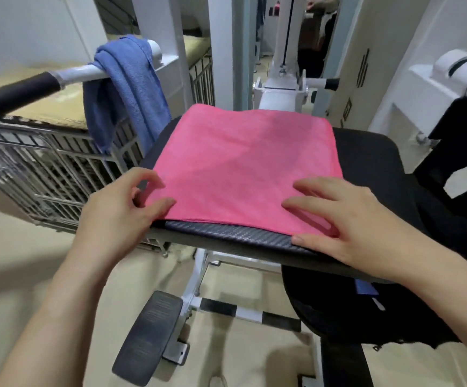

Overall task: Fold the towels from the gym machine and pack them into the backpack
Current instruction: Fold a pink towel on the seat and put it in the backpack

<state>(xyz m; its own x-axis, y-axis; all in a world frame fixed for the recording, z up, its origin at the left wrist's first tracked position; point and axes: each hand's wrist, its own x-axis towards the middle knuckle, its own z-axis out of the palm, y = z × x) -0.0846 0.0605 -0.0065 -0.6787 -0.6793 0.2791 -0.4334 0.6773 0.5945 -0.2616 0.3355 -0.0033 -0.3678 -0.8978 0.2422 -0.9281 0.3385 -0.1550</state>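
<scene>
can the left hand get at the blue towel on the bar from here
Probably yes: the blue towel hangs over the bar beyond the left hand, on its own side, with nothing between them. It must leave the pink towel first.

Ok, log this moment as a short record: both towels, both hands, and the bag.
pink towel: lies flat on the black seat pad, layers showing at its near edge
blue towel: draped over the handle bar, not folded
left hand: at the pink towel's near left corner, thumb on it, fingers curled; a pinch cannot be confirmed
right hand: fingers straight, pressing the near right corner
backpack: black, below the seat's right side, a blue patch showing
</scene>
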